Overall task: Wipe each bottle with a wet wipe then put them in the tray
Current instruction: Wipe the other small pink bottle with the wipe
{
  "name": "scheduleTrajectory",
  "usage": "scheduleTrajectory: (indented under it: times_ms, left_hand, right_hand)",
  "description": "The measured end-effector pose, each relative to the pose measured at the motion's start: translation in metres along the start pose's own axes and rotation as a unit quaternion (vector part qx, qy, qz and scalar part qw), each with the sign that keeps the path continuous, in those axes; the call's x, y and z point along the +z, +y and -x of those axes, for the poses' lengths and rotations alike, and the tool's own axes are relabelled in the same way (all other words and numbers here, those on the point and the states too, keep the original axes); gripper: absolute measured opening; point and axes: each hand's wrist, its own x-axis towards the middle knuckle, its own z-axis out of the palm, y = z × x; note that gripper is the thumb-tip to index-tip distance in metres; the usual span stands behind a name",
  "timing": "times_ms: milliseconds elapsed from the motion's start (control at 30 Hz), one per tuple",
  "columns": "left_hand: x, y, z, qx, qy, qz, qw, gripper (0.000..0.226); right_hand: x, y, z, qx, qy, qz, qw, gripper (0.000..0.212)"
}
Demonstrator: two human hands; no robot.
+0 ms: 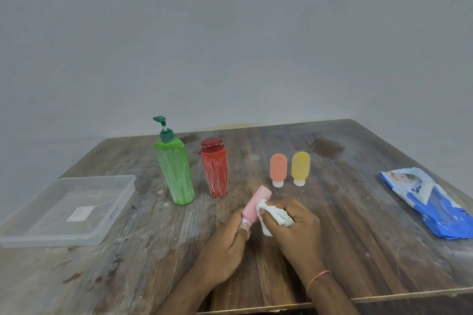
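My left hand [225, 245] grips the cap end of a small pink bottle [256, 204], which points up and away over the table. My right hand [294, 227] holds a crumpled white wet wipe [275, 215] pressed against the pink bottle's side. A tall green pump bottle [175, 171] and a red bottle [214, 169], both streaked with white, stand behind. A small orange bottle [278, 169] and a small yellow bottle [300, 167] stand on their caps to the right. The clear plastic tray [120, 202] sits at the left with no bottle in it.
A blue and white wet wipe pack [430, 202] lies at the right side of the worn wooden table [358, 238]. The table's front edge runs just below my wrists. A grey wall stands behind the table.
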Motion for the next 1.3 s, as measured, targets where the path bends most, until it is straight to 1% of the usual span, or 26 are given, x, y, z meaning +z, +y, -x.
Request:
scheduleTrajectory:
  times_ms: [100,167,267,367,433,533,667,700,800,933,1033,1133,1200,1267,1300]
  left_hand:
    - [0.001,-0.001,-0.001,0.004,-0.002,-0.009,1.0,0.021]
    - [0.001,-0.002,-0.001,0.009,0.0,-0.02,1.0,0.018]
    - [0.001,-0.002,0.0,0.01,0.001,-0.022,1.0,0.016]
    - [0.002,-0.003,-0.001,0.016,0.001,-0.015,1.0,0.017]
    - [0.002,-0.002,-0.001,0.022,0.002,-0.015,1.0,0.018]
    - [0.002,-0.002,0.0,0.026,0.005,-0.015,1.0,0.018]
    - [0.002,-0.002,-0.001,0.034,0.0,-0.035,0.999,0.02]
    - [0.003,-0.003,-0.001,0.037,-0.001,-0.037,0.999,0.021]
    - [0.003,-0.004,0.0,0.037,0.001,-0.043,0.998,0.021]
    - [0.004,-0.004,0.0,0.038,0.006,-0.054,0.998,0.022]
    - [0.004,-0.005,-0.001,0.041,0.008,-0.077,0.996,0.025]
    - [0.005,-0.005,-0.001,0.043,0.012,-0.091,0.995,0.028]
    - [0.006,-0.004,-0.001,0.048,0.014,-0.09,0.995,0.029]
    - [0.007,-0.004,-0.001,0.051,0.017,-0.102,0.993,0.027]
    - [0.007,-0.004,-0.001,0.053,0.021,-0.109,0.992,0.026]
  right_hand:
    - [-0.001,-0.004,-0.001,0.026,0.038,-0.005,0.999,0.035]
    - [-0.002,-0.003,-0.002,0.046,0.037,-0.006,0.998,0.036]
    - [-0.001,-0.004,-0.002,0.048,0.017,-0.033,0.998,0.031]
    - [-0.003,-0.003,-0.004,0.07,0.033,-0.04,0.996,0.021]
    - [-0.005,-0.001,-0.005,0.088,0.036,-0.04,0.995,0.022]
    - [-0.005,-0.002,-0.004,0.081,0.018,-0.037,0.996,0.025]
    - [-0.006,-0.001,-0.006,0.105,0.055,-0.043,0.992,0.019]
    - [-0.007,-0.002,-0.007,0.103,0.06,-0.048,0.992,0.018]
    - [-0.007,-0.007,-0.006,0.067,0.045,-0.045,0.996,0.025]
    - [-0.006,-0.002,-0.005,0.075,0.04,-0.005,0.996,0.023]
    - [-0.005,-0.005,-0.006,0.054,0.059,-0.01,0.997,0.036]
    - [-0.005,-0.002,-0.005,0.022,0.041,-0.01,0.999,0.031]
    - [-0.004,0.003,-0.003,0.031,0.029,0.003,0.999,0.029]
    - [-0.004,0.004,-0.003,0.055,0.038,0.029,0.997,0.031]
    - [-0.004,0.002,-0.004,0.054,0.048,0.039,0.997,0.031]
